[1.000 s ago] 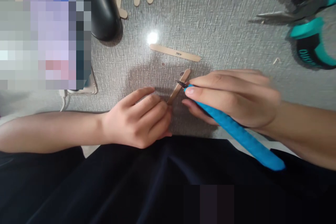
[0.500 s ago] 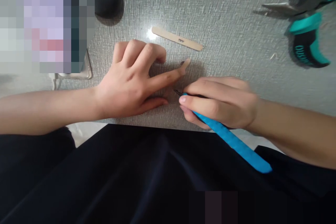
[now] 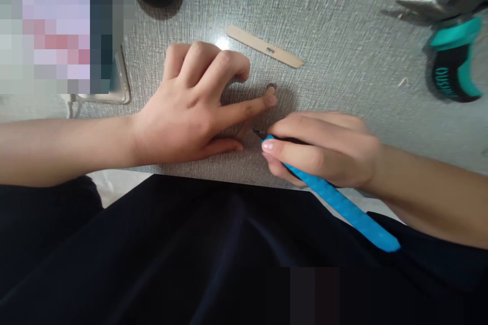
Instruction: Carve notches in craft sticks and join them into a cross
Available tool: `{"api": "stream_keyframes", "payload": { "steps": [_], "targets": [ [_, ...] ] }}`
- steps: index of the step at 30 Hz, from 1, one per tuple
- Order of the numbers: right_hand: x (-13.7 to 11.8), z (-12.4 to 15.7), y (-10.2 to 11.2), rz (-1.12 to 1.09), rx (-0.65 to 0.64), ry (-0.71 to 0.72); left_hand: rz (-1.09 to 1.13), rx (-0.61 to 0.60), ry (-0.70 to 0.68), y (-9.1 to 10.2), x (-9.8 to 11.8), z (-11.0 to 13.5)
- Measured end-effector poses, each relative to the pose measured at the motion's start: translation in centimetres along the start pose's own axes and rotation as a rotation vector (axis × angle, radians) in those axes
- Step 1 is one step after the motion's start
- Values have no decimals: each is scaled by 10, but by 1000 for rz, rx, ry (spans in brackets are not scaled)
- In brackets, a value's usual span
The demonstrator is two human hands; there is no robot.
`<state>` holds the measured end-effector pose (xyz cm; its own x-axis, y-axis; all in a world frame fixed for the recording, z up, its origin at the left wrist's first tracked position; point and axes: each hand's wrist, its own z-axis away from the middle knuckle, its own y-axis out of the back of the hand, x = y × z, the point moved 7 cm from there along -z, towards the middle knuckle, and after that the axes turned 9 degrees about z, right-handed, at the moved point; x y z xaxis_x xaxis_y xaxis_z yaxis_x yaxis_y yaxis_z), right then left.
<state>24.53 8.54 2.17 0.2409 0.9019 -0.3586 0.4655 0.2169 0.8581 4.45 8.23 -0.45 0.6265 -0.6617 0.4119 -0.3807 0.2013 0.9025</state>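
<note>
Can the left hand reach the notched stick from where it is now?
Probably yes: the left hand lies flat near the notched stick, with only bare table between them.

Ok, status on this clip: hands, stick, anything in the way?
Left hand flat, pinning stick under forefinger. Right hand grips blue knife, tip beside stick. Nothing in the way.

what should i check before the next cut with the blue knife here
1. Right hand grips the blue craft knife: ok.
2. Left hand presses flat, forefinger along the stick: ok.
3. Blade tip clear of left fingers: not ok, very close.
4. Cut line visible: cannot tell, the finger hides the stick.
5. Slotted stick out of the way: ok.
6. Teal pliers away from the hands: ok.
</note>
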Motion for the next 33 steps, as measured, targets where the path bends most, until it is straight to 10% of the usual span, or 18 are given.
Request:
{"api": "stream_keyframes", "payload": {
  "steps": [4,33],
  "targets": [
    [1,-1,0,2,11,-8,-73,131,-94,5,5,1],
    [6,5,-16,-110,-38,-233,152,-64,55,-2,-6,-3]
  ]
}}
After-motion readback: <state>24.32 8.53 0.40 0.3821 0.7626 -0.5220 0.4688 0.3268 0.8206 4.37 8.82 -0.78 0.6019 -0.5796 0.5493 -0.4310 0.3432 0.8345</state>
